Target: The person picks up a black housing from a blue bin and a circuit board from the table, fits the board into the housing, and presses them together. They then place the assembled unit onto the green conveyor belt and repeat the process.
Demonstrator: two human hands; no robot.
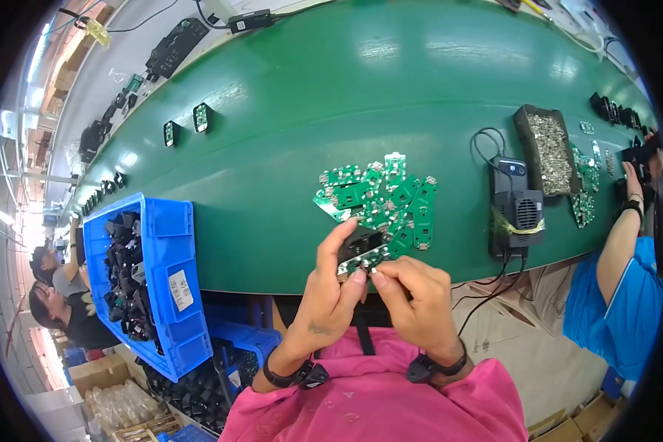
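My left hand (pixel 325 296) grips a black plastic housing (pixel 359 241) over the table's near edge, thumb and fingers on opposite sides. A green circuit board (pixel 368 259) shows along the housing's near side. Close against that board, my right hand (pixel 422 300) is closed in a pinch, thumb against forefinger. A tiny whitish piece (pixel 373 270) shows at its fingertips; its kind is too small to make out. Just beyond both hands lies a loose pile of green circuit boards (pixel 395 200), some overlapping.
A blue crate (pixel 171 287) of black parts stands at the left. To the right are a black device with a vent (pixel 519 210) and cables, and a tray of small metal parts (pixel 549 151). Two black housings (pixel 202 118) stand far left. A co-worker's arm (pixel 620 247) reaches in at right.
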